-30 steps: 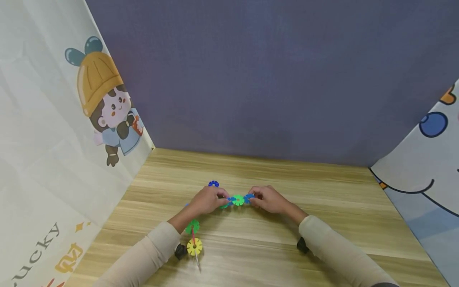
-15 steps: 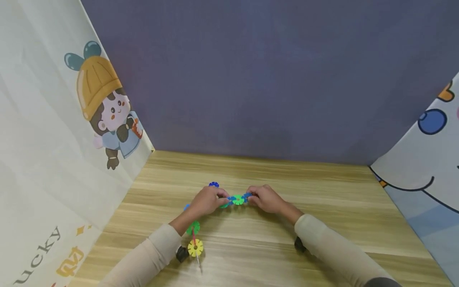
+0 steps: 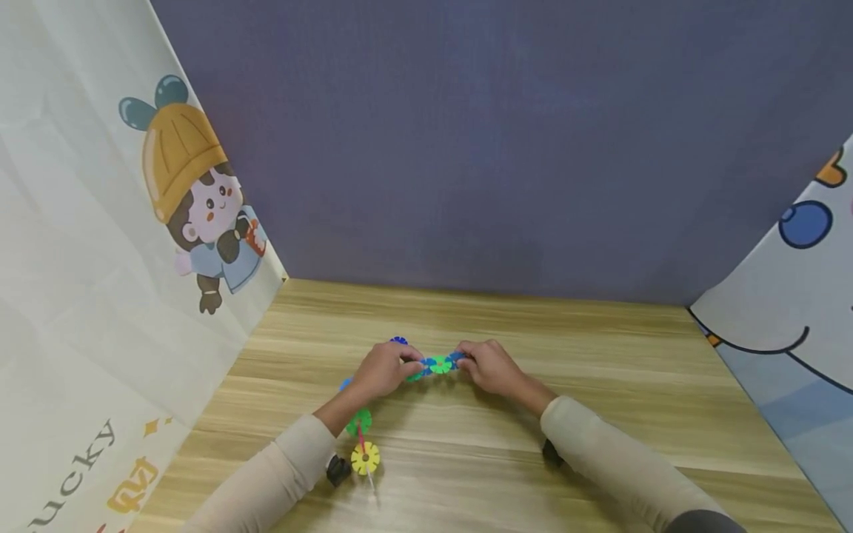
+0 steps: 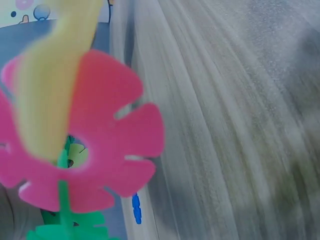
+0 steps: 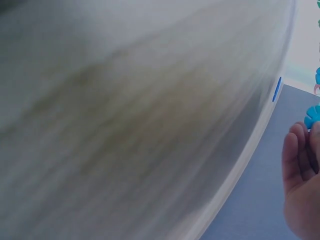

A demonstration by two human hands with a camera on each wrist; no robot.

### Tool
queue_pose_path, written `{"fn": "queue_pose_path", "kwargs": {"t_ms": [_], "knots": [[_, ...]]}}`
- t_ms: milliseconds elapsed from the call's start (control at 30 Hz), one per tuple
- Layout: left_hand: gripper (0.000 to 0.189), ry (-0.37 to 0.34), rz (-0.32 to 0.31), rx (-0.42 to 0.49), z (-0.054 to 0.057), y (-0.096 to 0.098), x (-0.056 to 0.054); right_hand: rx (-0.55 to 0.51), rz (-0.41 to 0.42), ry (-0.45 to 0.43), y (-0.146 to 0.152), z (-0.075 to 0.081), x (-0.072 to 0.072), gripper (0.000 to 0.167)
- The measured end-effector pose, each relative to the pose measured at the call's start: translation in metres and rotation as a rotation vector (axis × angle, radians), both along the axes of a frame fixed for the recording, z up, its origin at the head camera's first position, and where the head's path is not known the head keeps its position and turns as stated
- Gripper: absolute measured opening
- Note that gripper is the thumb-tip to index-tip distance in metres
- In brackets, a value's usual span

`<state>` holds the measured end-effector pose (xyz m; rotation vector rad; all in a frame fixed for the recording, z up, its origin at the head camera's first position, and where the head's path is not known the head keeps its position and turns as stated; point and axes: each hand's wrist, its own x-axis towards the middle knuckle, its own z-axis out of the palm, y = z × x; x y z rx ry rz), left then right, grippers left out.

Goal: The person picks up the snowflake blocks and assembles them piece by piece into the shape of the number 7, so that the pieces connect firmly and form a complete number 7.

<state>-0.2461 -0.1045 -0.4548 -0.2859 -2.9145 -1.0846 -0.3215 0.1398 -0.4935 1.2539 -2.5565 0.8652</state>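
Observation:
A chain of notched plastic discs, joined at their slots, hangs between and below the hands. My left hand (image 3: pixel 385 369) pinches it near a blue disc (image 3: pixel 428 366). My right hand (image 3: pixel 492 368) pinches the blue disc (image 3: pixel 457 358) at the chain's right end, also a light blue disc (image 5: pixel 313 116) in the right wrist view. A bright green disc (image 3: pixel 440 364) sits between the two. Below the left wrist dangle a green disc (image 3: pixel 358 422) and a yellow disc (image 3: pixel 365 459). A pink disc (image 4: pixel 120 135) fills much of the left wrist view, a blurred yellow disc (image 4: pixel 45 100) crossing it edge-on.
One loose dark blue disc (image 3: pixel 398 340) lies on the wood-grain table (image 3: pixel 600 370) just beyond the left hand. A dark grey panel (image 3: pixel 466 148) stands behind the table. Printed white sheets with cartoon figures flank it left and right.
Both hands have shifted slightly away from the body with the chain. The right hand has also moved a little to the left, keeping its grip on the end disc.

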Motion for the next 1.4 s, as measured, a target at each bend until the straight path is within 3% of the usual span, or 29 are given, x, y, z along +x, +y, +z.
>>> {"fn": "queue_pose_path", "kwargs": {"t_ms": [233,567,800,1167,1400], "knots": [[0.008,0.001,-0.017,-0.025,0.000,-0.002,-0.001,0.003,0.007,-0.015,-0.003,0.002,0.002,0.004],[0.006,0.022,-0.026,0.012,0.005,-0.002,-0.004,-0.025,-0.008,-0.062,-0.004,0.003,0.005,0.005],[0.007,0.015,-0.043,0.024,0.000,-0.002,-0.006,-0.004,0.002,-0.060,-0.002,0.003,0.003,0.005],[0.004,-0.072,-0.073,0.036,-0.003,-0.012,0.001,0.080,0.089,-0.224,0.000,0.005,0.005,0.004],[0.004,-0.061,-0.089,0.013,-0.003,-0.015,0.005,0.076,0.117,-0.217,-0.001,0.004,0.001,0.020]]}}
